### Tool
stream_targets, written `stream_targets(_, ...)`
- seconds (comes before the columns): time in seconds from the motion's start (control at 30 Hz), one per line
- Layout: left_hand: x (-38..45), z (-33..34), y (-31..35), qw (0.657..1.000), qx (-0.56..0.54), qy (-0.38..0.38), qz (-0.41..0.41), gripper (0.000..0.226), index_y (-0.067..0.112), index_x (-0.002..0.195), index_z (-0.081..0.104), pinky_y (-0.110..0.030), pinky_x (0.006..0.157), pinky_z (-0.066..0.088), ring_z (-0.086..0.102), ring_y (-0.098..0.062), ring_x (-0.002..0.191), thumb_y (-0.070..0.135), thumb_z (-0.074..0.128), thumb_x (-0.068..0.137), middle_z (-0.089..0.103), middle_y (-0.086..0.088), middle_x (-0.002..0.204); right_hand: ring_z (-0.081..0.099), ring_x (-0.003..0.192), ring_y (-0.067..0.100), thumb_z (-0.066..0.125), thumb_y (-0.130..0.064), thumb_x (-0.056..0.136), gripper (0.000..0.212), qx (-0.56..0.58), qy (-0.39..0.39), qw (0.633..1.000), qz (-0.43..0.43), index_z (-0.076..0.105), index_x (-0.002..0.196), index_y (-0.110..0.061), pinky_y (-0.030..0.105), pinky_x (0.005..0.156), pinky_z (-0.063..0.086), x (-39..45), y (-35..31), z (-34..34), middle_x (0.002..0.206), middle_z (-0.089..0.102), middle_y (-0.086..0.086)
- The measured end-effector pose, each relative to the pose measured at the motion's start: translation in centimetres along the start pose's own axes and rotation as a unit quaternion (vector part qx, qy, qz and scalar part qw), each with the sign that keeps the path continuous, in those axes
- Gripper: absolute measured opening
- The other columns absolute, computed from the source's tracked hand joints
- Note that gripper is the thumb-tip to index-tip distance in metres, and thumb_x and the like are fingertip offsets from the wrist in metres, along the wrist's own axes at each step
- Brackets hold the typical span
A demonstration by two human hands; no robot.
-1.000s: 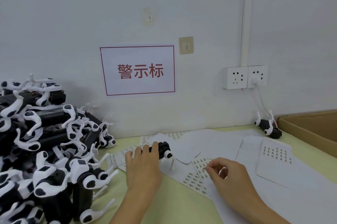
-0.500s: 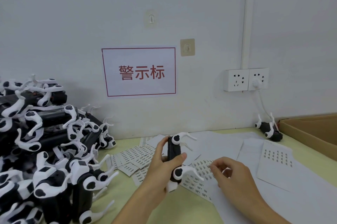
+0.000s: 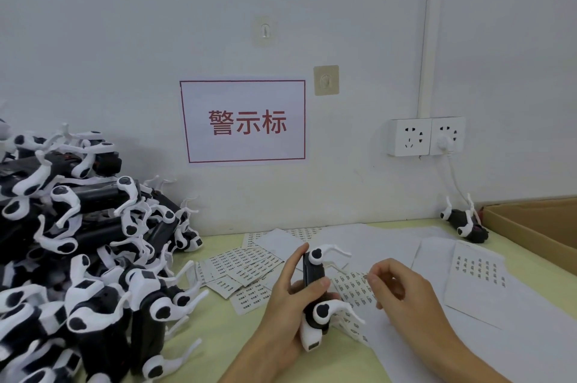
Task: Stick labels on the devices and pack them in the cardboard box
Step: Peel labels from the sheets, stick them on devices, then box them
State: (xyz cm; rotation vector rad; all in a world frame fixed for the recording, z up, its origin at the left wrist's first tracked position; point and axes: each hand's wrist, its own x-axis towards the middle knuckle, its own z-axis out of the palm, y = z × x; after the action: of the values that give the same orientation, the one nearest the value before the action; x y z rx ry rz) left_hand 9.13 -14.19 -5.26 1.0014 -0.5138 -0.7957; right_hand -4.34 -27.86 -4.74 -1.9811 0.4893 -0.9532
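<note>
A black-and-white device [image 3: 313, 292] is held upright above the bench [image 3: 218, 329] in the left hand [image 3: 288, 304], thumb and fingers wrapped round its dark body. Beside it, the right hand [image 3: 402, 292] is poised with fingertips [image 3: 373, 279] drawn together as if a small label were pinched; whether one is actually held is too small to tell. The labelling step appears to be in hand. For the next move, the pinched fingers would need to be brought to a flat face of the device and the label pressed down squarely while the left hand's grip is kept steady; only then can the piece be carried to the cardboard box [image 3: 537, 226] at the right edge, which is well apart.

The device is seen as a slim black block with white curved arms at top and bottom, each with a black blotch, and a white end cap lowest. Label sheets [image 3: 246, 270] are spread under and behind the hands. A heap of like devices [image 3: 78, 257] is piled at the left, and one device [image 3: 465, 223] lies near the box.
</note>
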Motion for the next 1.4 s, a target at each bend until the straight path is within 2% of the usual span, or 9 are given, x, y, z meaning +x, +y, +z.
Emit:
stream_targets(0.07, 0.1, -0.2, 0.0, 1.0, -0.005, -0.006, -0.001, 0.062, 0.039, 0.122, 0.069, -0.047, 0.078, 0.058, 0.07, -0.045, 0.097, -0.01, 0.067, 0.084, 0.063, -0.023, 0.124, 0.054, 0.061, 0.009, 0.066, -0.009, 0.092, 0.019, -0.017, -0.005, 0.999, -0.033, 0.064, 0.076, -0.019, 0.023, 0.06, 0.042, 0.1, -0.7, -0.1, 0.069, 0.064, 0.0)
stream_targets(0.2, 0.2, -0.2, 0.2, 1.0, -0.004, -0.021, 0.005, 0.061, 0.036, 0.118, 0.072, -0.046, 0.079, 0.059, 0.069, -0.048, 0.101, -0.015, 0.059, 0.088, 0.058, -0.014, 0.132, 0.057, 0.073, 0.014, 0.068, -0.005, 0.088, 0.023, -0.066, -0.008, 0.992, -0.103, 0.064, 0.073, -0.023, 0.018, 0.064, 0.041, 1.0, -2.6, -0.2, 0.071, 0.062, -0.005)
stream_targets(0.33, 0.1, -0.1, 0.4, 0.999, -0.001, -0.033, 0.012, 0.057, 0.032, 0.115, 0.073, -0.044, 0.074, 0.058, 0.07, -0.049, 0.096, -0.015, 0.06, 0.086, 0.06, -0.013, 0.129, 0.055, 0.086, 0.008, 0.07, -0.015, 0.09, 0.024, -0.124, -0.082, 0.98, -0.132, 0.064, 0.074, -0.031, 0.01, 0.076, 0.039, 3.0, -4.9, 0.4, 0.084, 0.059, -0.007)
stream_targets(0.47, 0.1, -0.4, 0.2, 0.999, -0.005, -0.028, 0.016, 0.056, 0.031, 0.114, 0.073, -0.054, 0.084, 0.055, 0.07, -0.049, 0.095, -0.013, 0.067, 0.08, 0.065, -0.014, 0.127, 0.053, 0.099, 0.002, 0.069, -0.029, 0.09, 0.016, -0.156, -0.162, 0.969, -0.104, 0.065, 0.077, -0.036, 0.017, 0.088, 0.039, 4.9, -6.0, 1.6, 0.101, 0.052, -0.013)
stream_targets(0.57, 0.2, -0.4, 0.2, 1.0, -0.012, -0.016, 0.019, 0.057, 0.03, 0.114, 0.074, -0.049, 0.079, 0.059, 0.069, -0.046, 0.101, -0.011, 0.07, 0.075, 0.068, -0.013, 0.122, 0.051, 0.11, 0.007, 0.068, -0.034, 0.09, 0.014, -0.207, -0.212, 0.952, -0.078, 0.065, 0.077, -0.038, 0.028, 0.098, 0.038, 6.1, -6.1, 2.2, 0.109, 0.049, -0.019)
stream_targets(0.73, 0.4, -0.4, 0.3, 1.0, -0.005, -0.006, 0.023, 0.057, 0.03, 0.114, 0.074, -0.045, 0.078, 0.059, 0.069, -0.04, 0.105, -0.015, 0.066, 0.081, 0.071, -0.01, 0.118, 0.052, 0.101, -0.005, 0.07, -0.032, 0.089, 0.018, -0.231, -0.246, 0.939, -0.068, 0.066, 0.073, -0.036, 0.015, 0.084, 0.037, 7.4, -6.0, 2.2, 0.106, 0.051, -0.021)
stream_targets(0.9, 0.5, -0.4, 0.2, 1.0, 0.008, -0.003, 0.022, 0.056, 0.031, 0.114, 0.074, -0.051, 0.085, 0.059, 0.069, -0.042, 0.104, -0.014, 0.065, 0.082, 0.075, -0.005, 0.107, 0.052, 0.102, -0.002, 0.07, -0.026, 0.09, 0.018, -0.262, -0.257, 0.928, -0.069, 0.066, 0.074, -0.033, 0.019, 0.086, 0.039, 7.8, -5.9, 2.5, 0.106, 0.049, -0.021)
stream_targets(1.13, 0.3, -0.3, 0.4, 0.999, 0.03, -0.003, 0.032, 0.054, 0.035, 0.109, 0.076, -0.037, 0.074, 0.061, 0.074, -0.031, 0.093, -0.012, 0.064, 0.084, 0.077, -0.002, 0.1, 0.05, 0.098, -0.004, 0.07, -0.024, 0.09, 0.025, -0.295, -0.252, 0.917, -0.095, 0.06, 0.071, -0.036, 0.018, 0.079, 0.039, 7.6, -6.2, 2.6, 0.103, 0.046, -0.023)
stream_targets(1.4, 0.2, -0.2, 0.4, 0.999, 0.04, -0.002, 0.036, 0.056, 0.036, 0.108, 0.076, -0.033, 0.071, 0.06, 0.075, -0.026, 0.09, -0.013, 0.064, 0.084, 0.077, -0.002, 0.099, 0.05, 0.097, -0.001, 0.07, -0.024, 0.09, 0.027, -0.316, -0.243, 0.91, -0.117, 0.059, 0.069, -0.038, 0.026, 0.086, 0.046, 7.2, -6.5, 2.8, 0.101, 0.043, -0.022)
